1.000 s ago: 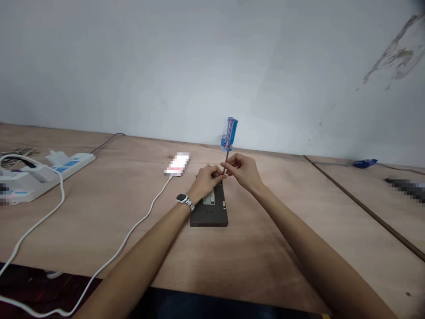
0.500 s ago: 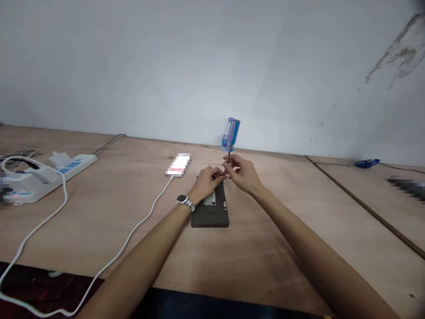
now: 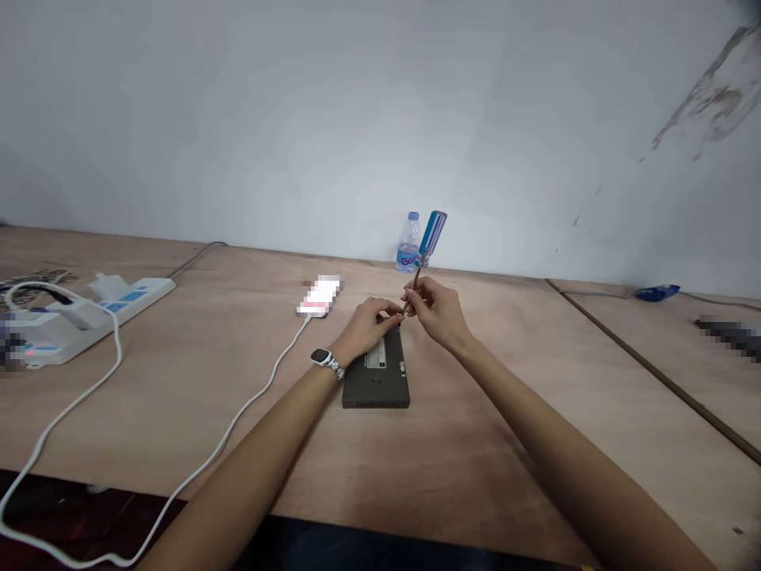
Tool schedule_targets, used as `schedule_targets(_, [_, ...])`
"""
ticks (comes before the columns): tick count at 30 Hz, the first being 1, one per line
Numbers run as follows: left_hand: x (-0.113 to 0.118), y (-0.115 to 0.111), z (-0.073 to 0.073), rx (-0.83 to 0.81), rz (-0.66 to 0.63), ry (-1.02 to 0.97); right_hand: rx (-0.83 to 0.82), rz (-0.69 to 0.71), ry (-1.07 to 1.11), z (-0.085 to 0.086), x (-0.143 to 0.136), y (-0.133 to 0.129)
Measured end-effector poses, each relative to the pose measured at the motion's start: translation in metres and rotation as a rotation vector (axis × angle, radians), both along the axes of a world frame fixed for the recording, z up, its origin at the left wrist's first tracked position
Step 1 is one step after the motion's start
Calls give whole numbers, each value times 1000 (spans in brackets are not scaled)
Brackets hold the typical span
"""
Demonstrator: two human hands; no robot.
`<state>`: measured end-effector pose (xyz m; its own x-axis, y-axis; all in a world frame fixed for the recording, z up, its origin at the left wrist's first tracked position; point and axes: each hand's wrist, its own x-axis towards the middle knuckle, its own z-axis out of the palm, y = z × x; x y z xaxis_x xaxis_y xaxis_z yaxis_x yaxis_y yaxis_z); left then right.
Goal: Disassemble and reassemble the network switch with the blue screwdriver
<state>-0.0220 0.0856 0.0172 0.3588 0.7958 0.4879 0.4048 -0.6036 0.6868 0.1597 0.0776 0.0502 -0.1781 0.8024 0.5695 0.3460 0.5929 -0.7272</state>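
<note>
The right hand (image 3: 441, 316) pinches the screwdriver (image 3: 433, 233) by its shaft, the handle leaning above the fingers. The left hand (image 3: 364, 327) lies over the case (image 3: 376, 390), which sits beneath and nearside of its fingers; whether its fingertips also grip the shaft cannot be told. The shaft's tilt could make the tip skid, scratching the case or jabbing those fingertips.

A clear plastic bottle with a blue cap (image 3: 409, 235) carries a blue wrap-around label (image 3: 407, 260) with dark lettering, of which "Ga" is legible; the remaining letters are unclear. On the flat, dark grey, rectangular case (image 3: 376, 390), a pale rectangular label (image 3: 376, 356) bears print too small to read.
</note>
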Motion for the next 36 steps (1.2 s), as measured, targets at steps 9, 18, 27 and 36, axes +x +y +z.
schedule_targets(9, [4, 0, -3, -34, -39, -33, -38, 32, 35, -4, -1, 1])
schedule_targets(18, [4, 0, -4, -46, -29, -35, -40, 6, -51, -1, 0, -1])
schedule_targets(27, [10, 0, -5, -37, 6, -50, -26, -19, -14, -2, -1, -1])
schedule_targets(36, [4, 0, 3, -54, -62, 25, 53, 18, -99, -1, -3, -4])
